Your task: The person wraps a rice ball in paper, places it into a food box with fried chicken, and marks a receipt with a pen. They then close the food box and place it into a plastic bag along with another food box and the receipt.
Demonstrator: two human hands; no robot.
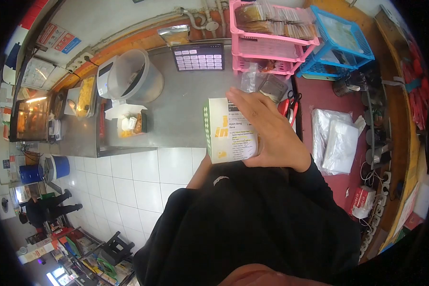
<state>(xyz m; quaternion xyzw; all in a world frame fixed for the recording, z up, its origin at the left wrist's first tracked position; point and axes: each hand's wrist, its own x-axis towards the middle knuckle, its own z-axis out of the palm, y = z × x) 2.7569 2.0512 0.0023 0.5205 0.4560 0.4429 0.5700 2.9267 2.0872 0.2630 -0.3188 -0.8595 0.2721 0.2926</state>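
Observation:
A white and green cardboard food box with yellow lettering is held up in front of my body. On its face lies a printed paper order slip with highlighted lines and a pen mark. My right hand grips the box from the right, fingers at the upper edge and thumb at the lower edge. My left hand reaches behind the lower left of the box; its fingers are hidden. On the counter to the left sits an open food box with food and a small white packet inside.
A steel counter holds a clear plastic bucket and a tablet. Pink and blue racks stand at the back right. Red-handled scissors and plastic bags lie to the right. Another person stands far left.

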